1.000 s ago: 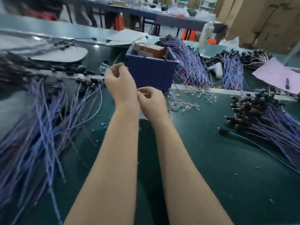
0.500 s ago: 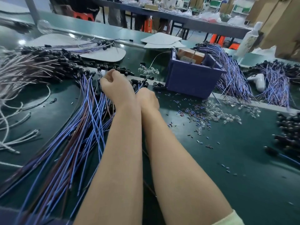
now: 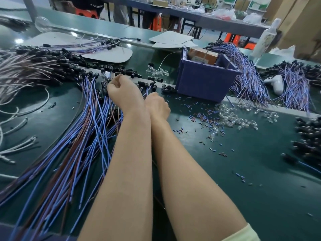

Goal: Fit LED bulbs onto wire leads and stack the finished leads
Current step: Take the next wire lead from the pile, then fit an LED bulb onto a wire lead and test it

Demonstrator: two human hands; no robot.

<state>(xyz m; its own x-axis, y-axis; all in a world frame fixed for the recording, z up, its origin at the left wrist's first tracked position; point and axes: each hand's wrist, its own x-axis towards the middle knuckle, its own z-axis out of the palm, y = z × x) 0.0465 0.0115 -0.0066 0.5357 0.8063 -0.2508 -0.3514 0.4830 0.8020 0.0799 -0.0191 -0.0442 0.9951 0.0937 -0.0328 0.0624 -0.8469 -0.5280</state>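
Where blue and brown wire leads (image 3: 90,129) fan over the green table (image 3: 243,171), left hand (image 3: 123,94) hovers at their black ends, fingers curled; cannot tell what it holds. Against the left wrist, right hand (image 3: 157,106), fingers hidden. Clear bulbs (image 3: 234,117) scattered nearby.

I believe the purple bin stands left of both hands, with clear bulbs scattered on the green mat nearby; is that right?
Not quite: the head view shows the purple bin right of the left hand and right hand. The clear bulbs do lie scattered on the green mat nearby.
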